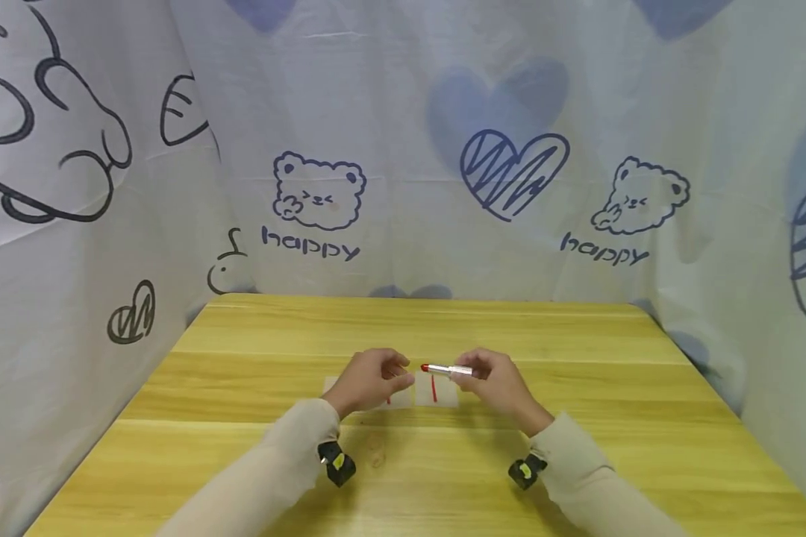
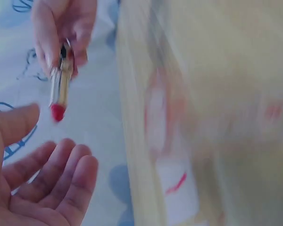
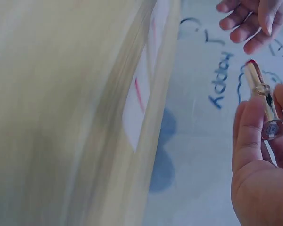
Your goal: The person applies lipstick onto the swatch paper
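My right hand point(image 1: 493, 379) pinches a lipstick point(image 1: 448, 369) by its silver base, between thumb and fingers. Its red tip point(image 2: 58, 113) is out and points left, toward my left hand. The left hand point(image 1: 372, 382) holds nothing; its fingers are loosely bent, with a gap between them and the lipstick. Under the hands lie white paper pieces. The right piece of paper point(image 1: 446, 397) bears a red stroke point(image 1: 433, 388). The left piece of paper point(image 1: 400, 401) also carries a red mark and is partly hidden by my left hand.
A light wood-grain table point(image 1: 430, 477) spreads beneath the hands. Behind and at both sides hangs a white curtain point(image 1: 403, 216) with printed hearts, bears and writing. Black wrist cameras hang under the two sleeves, the left camera point(image 1: 336, 463) and the right camera point(image 1: 527, 470).
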A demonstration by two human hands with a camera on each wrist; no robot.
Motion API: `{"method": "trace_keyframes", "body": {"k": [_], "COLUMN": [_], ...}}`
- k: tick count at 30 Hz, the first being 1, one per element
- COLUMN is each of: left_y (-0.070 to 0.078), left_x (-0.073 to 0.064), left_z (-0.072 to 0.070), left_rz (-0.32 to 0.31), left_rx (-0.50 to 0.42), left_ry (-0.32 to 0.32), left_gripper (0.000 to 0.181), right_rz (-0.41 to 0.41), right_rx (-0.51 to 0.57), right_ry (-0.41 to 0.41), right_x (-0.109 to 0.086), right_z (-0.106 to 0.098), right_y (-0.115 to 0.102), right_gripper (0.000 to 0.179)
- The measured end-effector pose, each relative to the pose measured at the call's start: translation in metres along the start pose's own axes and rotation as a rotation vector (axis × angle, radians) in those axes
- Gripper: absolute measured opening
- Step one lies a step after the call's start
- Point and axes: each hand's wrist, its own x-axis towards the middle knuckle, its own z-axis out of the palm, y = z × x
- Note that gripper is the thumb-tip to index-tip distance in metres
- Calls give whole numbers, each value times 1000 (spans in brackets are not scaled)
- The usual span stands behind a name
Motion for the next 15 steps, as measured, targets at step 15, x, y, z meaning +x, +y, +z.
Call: {"method": "trace_keyframes", "body": {"k": [15], "left_y": [15], "left_x": [-32], "left_z": [46], "left_rz": [-64], "left_rx": [-743], "left_ry": [219], "left_gripper": [34], "right_rz": [135], "right_rx": [667], "right_ry": [-195], "right_x": [-26], "right_z": [24], "right_y": [-20], "right_gripper": [16]}}
